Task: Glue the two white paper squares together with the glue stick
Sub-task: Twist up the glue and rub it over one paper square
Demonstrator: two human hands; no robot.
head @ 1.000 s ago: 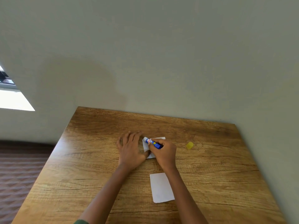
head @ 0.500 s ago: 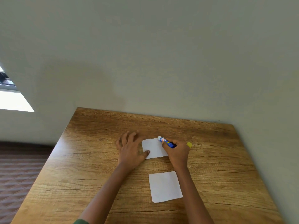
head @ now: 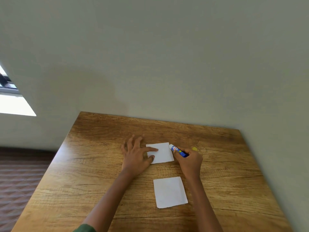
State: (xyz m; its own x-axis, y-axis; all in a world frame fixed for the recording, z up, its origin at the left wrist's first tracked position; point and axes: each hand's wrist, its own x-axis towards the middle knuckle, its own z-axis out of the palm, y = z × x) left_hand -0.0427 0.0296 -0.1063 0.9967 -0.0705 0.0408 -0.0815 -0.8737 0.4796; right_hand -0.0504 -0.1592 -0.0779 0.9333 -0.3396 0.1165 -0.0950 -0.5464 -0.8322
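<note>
Left hand (head: pixel 136 155) flat on table (head: pixel 100 164), fingers splayed, forefinger and thumb pressing left edge of far paper square (head: pixel 163 153). Second paper square (head: pixel 170 192) nearer table's front edge, apart, untouched, between forearms. Glue stick (head: pixel 178 150) tip just beside far square's right edge, axis slanting back into right hand (head: pixel 189 160), fingers curled round blue barrel. Tip perhaps touching paper; hard to tell. Yellow cap (head: pixel 194 149) just behind right hand, half hidden. Leftward stroke across sheet looks unobstructed.

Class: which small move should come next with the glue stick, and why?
Probably sweep the glue stick leftward across the far square: the right hand holds its tip at that square's right edge, the left hand pins it flat, and the near square lies apart.
</note>
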